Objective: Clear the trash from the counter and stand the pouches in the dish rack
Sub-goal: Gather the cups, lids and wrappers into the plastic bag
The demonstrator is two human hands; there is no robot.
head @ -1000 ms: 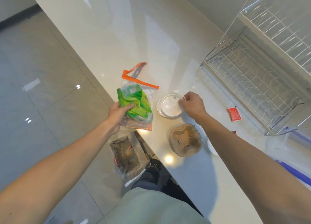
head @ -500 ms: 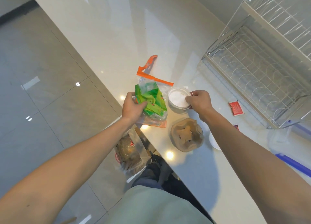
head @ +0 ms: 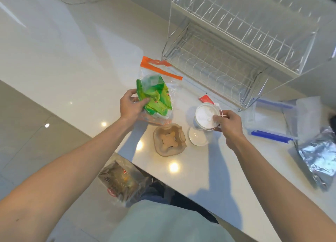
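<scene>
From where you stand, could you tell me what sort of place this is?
Most likely a home kitchen: a glossy white counter carrying a two-tier wire dish rack, over a tiled floor.

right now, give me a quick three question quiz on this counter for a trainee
1. True or false: the dish rack already has a pouch standing in it.
2. What does the left hand hold? A) the silver bag B) the clear pouch of green packets C) the cardboard cup holder
3. Fill in: the right hand holds a clear plastic ____ above the counter.

Key:
1. False, the rack shows no pouch.
2. B, the pouch of green packets; the silver bag and cup holder lie on the counter.
3. Lid.
</scene>
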